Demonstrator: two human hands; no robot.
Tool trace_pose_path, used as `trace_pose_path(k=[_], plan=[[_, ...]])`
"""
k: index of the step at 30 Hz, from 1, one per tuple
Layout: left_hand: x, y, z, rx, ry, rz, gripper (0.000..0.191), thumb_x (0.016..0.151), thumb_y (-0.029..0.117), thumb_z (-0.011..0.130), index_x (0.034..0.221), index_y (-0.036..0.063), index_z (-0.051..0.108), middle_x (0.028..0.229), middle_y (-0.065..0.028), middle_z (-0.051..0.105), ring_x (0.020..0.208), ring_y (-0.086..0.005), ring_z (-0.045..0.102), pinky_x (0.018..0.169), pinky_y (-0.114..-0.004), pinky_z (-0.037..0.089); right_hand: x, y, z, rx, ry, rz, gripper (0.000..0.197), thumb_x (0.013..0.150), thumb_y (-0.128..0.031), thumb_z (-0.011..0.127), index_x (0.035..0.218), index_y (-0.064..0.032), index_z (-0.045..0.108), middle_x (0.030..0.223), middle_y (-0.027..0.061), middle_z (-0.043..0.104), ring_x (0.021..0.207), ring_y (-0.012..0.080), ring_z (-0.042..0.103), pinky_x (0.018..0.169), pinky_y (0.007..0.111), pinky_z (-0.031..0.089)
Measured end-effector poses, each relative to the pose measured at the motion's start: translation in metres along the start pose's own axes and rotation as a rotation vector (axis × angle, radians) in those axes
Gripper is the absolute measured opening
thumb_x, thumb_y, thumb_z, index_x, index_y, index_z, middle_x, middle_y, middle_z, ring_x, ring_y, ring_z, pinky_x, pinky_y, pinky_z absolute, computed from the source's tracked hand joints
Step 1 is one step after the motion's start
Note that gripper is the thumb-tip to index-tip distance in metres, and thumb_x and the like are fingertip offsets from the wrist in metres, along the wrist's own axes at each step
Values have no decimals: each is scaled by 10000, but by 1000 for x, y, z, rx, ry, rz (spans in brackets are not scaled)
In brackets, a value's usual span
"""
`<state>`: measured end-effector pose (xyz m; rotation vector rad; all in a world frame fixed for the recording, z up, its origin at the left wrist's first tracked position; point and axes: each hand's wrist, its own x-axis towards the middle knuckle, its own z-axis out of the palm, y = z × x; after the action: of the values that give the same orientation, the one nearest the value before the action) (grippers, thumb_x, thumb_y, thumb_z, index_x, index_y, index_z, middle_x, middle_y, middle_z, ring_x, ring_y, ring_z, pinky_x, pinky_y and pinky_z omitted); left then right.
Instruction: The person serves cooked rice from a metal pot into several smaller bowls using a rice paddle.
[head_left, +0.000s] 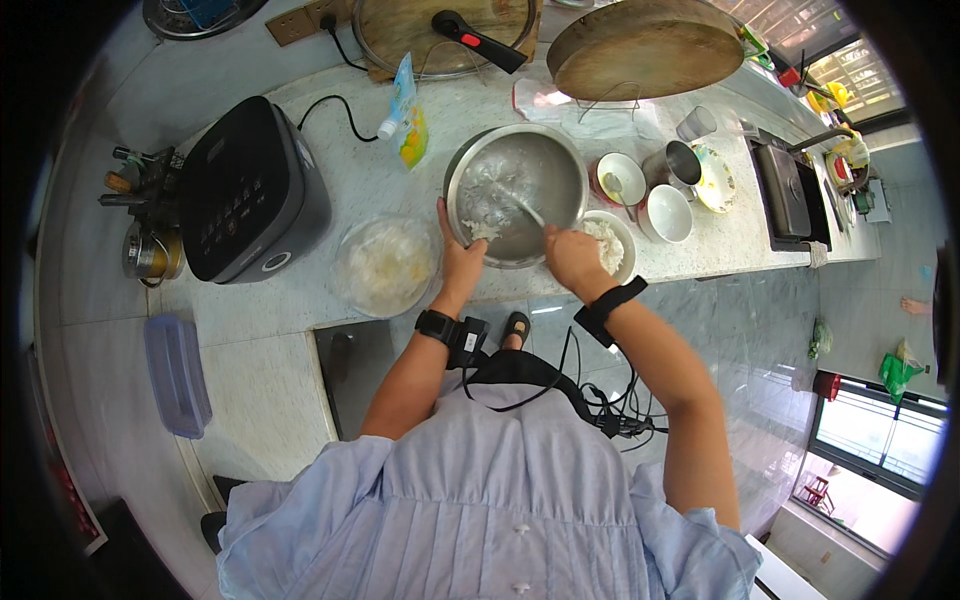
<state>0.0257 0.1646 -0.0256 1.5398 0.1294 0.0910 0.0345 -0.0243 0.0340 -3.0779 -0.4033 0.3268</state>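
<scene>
My left hand (460, 259) grips the near left rim of a steel pot (555, 172), its fingers along the outer wall. In my right hand (574, 255) is the handle of a pale spoon or rice paddle (523, 206) that reaches down into the pot. A small clump of cooked rice (482, 230) lies inside, near my left thumb. Shiny wet-looking patches cover part of the pot's inner surface. A white bowl of rice (609, 244) stands just right of the pot, partly behind my right hand. Left of my left hand sits a plastic-covered bowl (388, 264) with pale food.
A black rice cooker (240, 195) and a spouted pouch (409, 124) stand to the left. On the right are a bowl with a spoon (619, 177), a white bowl (667, 214), a metal cup (675, 166), a patterned plate (715, 180) and a sink (811, 214). Cutting boards (645, 49) lean behind.
</scene>
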Motion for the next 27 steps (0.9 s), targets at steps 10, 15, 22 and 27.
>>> trace_pose_path(k=[10, 15, 22, 27], plan=[[20, -9, -2, 28, -61, 7, 936, 760, 14, 557, 1486, 13, -33, 1458, -243, 284, 1307, -321, 371, 1064, -335, 327, -5, -37, 0, 335, -79, -138, 260, 919, -177, 424, 843, 9, 590, 790, 245, 651, 763, 417, 639, 722, 499, 508], [23, 6, -8, -36, -128, -142, 967, 762, 10, 573, 1484, 23, -70, 1422, -234, 330, 1227, -302, 449, 997, -328, 411, 7, -32, -6, 605, -5, -210, 248, 915, -204, 498, 910, 16, 615, 761, 235, 642, 703, 394, 632, 660, 481, 485], [22, 6, -10, -130, -130, -129, 990, 756, -15, 565, 1483, 49, -103, 1401, -216, 355, 1215, -280, 460, 969, -321, 428, 16, -15, -9, 1769, -549, 257, 261, 961, -238, 499, 1017, -4, 598, 612, -1, 449, 482, 76, 335, 420, 237, 267], [22, -10, -11, 2, -111, 1, 981, 748, -19, 562, 1484, 37, -83, 1404, -209, 353, 1240, -270, 435, 996, -322, 404, 25, -16, -10, 2101, -580, 218, 244, 980, -218, 474, 1073, -18, 579, 630, -28, 419, 463, 51, 247, 411, 202, 204]])
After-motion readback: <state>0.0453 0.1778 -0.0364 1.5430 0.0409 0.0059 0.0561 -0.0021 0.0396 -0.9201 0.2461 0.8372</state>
